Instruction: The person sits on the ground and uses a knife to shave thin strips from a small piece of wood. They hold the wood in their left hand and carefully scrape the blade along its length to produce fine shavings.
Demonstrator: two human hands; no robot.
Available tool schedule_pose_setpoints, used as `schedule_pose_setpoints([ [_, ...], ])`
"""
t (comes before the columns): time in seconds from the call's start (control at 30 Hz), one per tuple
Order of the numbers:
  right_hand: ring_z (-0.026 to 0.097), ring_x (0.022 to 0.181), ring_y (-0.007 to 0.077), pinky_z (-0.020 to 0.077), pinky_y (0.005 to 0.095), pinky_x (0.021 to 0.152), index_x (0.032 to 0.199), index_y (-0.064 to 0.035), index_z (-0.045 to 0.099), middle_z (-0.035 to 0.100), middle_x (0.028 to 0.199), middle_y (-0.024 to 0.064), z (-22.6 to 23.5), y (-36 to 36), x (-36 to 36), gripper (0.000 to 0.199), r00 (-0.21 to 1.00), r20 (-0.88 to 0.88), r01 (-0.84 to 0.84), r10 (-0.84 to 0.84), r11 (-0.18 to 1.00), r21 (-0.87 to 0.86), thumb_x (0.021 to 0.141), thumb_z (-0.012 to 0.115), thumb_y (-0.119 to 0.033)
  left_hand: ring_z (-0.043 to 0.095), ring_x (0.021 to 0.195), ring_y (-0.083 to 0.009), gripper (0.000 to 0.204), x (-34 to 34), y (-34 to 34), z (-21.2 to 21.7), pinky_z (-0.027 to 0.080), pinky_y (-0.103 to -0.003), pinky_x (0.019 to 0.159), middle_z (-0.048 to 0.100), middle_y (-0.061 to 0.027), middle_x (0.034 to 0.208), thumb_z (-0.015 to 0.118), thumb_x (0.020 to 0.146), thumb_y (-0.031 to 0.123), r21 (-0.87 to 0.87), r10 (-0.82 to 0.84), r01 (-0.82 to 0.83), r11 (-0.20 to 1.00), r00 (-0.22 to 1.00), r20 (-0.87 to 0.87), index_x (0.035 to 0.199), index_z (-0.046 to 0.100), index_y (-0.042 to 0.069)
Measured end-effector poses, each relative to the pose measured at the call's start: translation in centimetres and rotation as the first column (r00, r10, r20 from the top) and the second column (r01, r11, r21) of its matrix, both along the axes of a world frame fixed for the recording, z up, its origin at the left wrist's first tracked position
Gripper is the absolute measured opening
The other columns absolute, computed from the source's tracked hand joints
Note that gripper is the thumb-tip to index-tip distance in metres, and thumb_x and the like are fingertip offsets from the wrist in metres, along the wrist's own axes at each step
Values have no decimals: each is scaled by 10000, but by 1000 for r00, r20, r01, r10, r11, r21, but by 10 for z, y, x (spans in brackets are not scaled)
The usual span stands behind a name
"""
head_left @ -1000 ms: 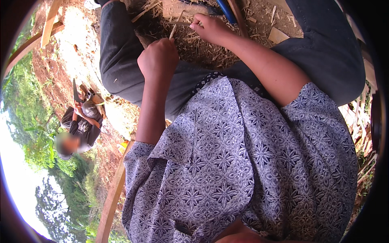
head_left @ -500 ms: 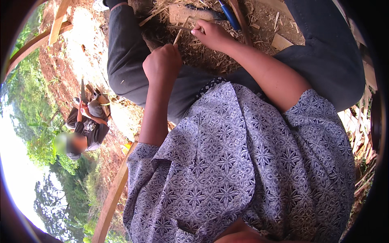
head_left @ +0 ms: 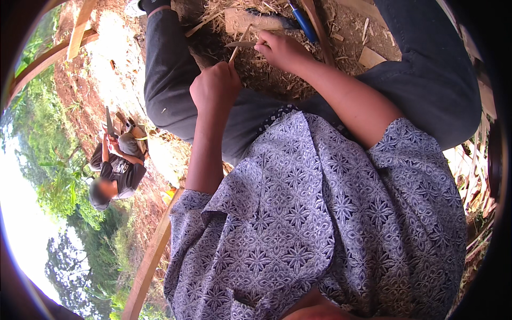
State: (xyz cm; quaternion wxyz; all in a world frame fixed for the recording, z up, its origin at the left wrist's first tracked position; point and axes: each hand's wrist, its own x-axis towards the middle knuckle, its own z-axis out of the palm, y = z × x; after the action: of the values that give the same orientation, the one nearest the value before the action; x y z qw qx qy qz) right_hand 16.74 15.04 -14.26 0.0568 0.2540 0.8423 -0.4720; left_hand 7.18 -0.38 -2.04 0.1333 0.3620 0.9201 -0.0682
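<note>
My left hand [head_left: 215, 88] is closed around the lower end of a thin wooden stick [head_left: 246, 32], which points up and away between my legs. My right hand [head_left: 282, 52] pinches a small knife [head_left: 240, 45]; its handle is mostly hidden in my fingers. The knife's blade lies across the stick, a little above my left fist. Beyond both hands, a flat wooden board [head_left: 253, 21] rests among wood shavings [head_left: 261, 66].
A blue-handled tool [head_left: 302, 24] lies beside a curved brown wooden piece [head_left: 318, 37]. Wood offcuts [head_left: 370, 56] are scattered at right. At left, another person [head_left: 120, 165] sits on sloping ground holding a long blade. A wooden beam [head_left: 152, 261] slants up at lower left.
The knife blade has slid down the stick, nearer my left fist, and tilted. My right hand has come slightly toward me, while the left keeps its hold.
</note>
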Motion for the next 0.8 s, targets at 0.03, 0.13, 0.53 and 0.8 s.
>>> schedule_pose_setpoints([
  [0.03, 715, 801, 384, 536, 498, 698, 1056, -121, 624, 716, 828, 154, 0, 0, 0, 236, 1000, 7, 0, 0, 1000, 8, 1006, 638, -351, 713, 637, -366, 382, 0, 0, 1, 561, -477, 568, 703, -152, 686, 601, 992, 336, -1, 6, -6, 1000, 1000, 2, 716, 708, 94],
  [0.13, 714, 785, 374, 529, 491, 684, 1064, -121, 620, 709, 815, 152, -40, 31, 24, 244, 991, 83, 106, -108, 994, 30, 1013, 633, -359, 714, 645, -368, 381, 0, 5, 2, 562, -479, 573, 703, -152, 685, 600, 995, 339, -2, 14, -14, 1000, 1000, 3, 722, 709, 96],
  [0.53, 694, 738, 334, 510, 467, 682, 1095, -88, 638, 672, 768, 163, 24, -7, -8, 294, 998, -39, 28, -39, 968, -250, 1007, 643, -368, 720, 662, -358, 385, -14, 6, 6, 562, -477, 584, 713, -149, 699, 588, 1003, 350, 8, -3, 3, 1000, 999, -37, 731, 712, 108],
  [0.8, 725, 836, 353, 535, 476, 721, 1078, -91, 631, 720, 855, 169, -40, 23, 19, 245, 983, 116, 137, -142, 989, 47, 1009, 641, -325, 717, 648, -347, 392, -10, 14, 10, 554, -466, 563, 715, -137, 711, 578, 1012, 358, -1, -40, 40, 999, 999, -21, 740, 701, 103],
])
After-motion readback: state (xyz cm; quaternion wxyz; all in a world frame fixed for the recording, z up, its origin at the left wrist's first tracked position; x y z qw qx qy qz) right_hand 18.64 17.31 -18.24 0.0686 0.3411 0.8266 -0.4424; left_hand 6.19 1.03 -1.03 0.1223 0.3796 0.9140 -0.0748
